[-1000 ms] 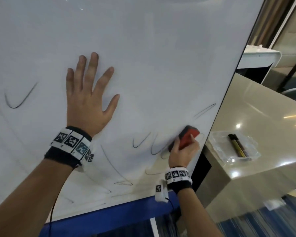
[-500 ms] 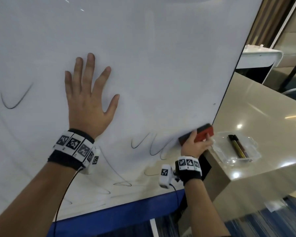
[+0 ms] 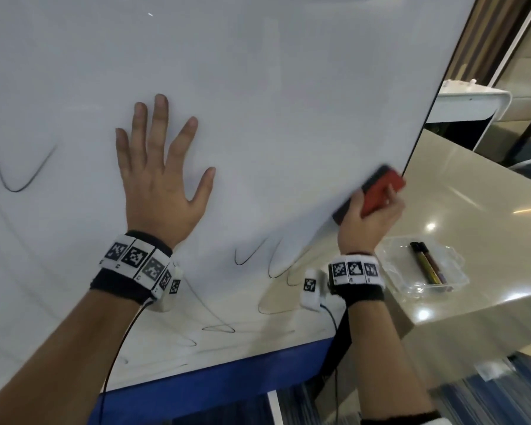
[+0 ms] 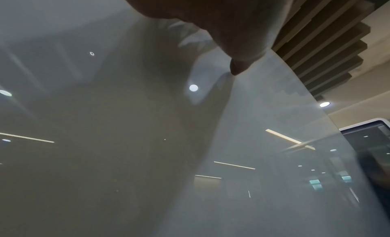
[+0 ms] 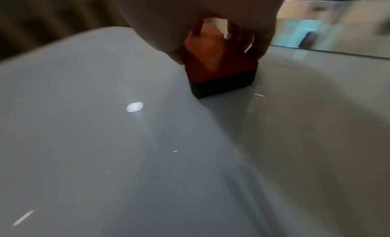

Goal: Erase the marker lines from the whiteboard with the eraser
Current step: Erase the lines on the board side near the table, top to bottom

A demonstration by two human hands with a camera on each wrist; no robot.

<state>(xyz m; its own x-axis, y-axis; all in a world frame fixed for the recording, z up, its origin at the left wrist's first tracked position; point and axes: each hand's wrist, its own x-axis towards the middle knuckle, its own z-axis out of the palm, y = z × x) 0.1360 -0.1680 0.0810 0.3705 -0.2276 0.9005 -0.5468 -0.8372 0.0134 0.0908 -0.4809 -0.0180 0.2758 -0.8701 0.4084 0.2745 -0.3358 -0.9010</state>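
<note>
The whiteboard (image 3: pixel 273 87) fills most of the head view, tilted, with black marker lines (image 3: pixel 252 256) low in the middle and one curve (image 3: pixel 25 176) at the far left. My right hand (image 3: pixel 368 222) grips the red eraser (image 3: pixel 380 191) with its dark felt against the board near the right edge. In the right wrist view the eraser (image 5: pixel 219 68) sits felt-down on the board (image 5: pixel 105 140), held between thumb and fingers. My left hand (image 3: pixel 160 179) lies flat on the board with fingers spread. In the left wrist view only the thumb (image 4: pixel 238 45) shows against the glossy board (image 4: pixel 126 140).
A beige table (image 3: pixel 472 210) stands right of the board. On it sits a clear plastic tray (image 3: pixel 423 268) holding markers (image 3: pixel 426 265). A blue band (image 3: pixel 215 384) runs under the board's lower edge. A white-framed screen (image 3: pixel 472 108) stands behind the table.
My right hand has slid the eraser up and right along the board to its right edge; the lines near that edge are gone. The left hand has stayed flat on the board.
</note>
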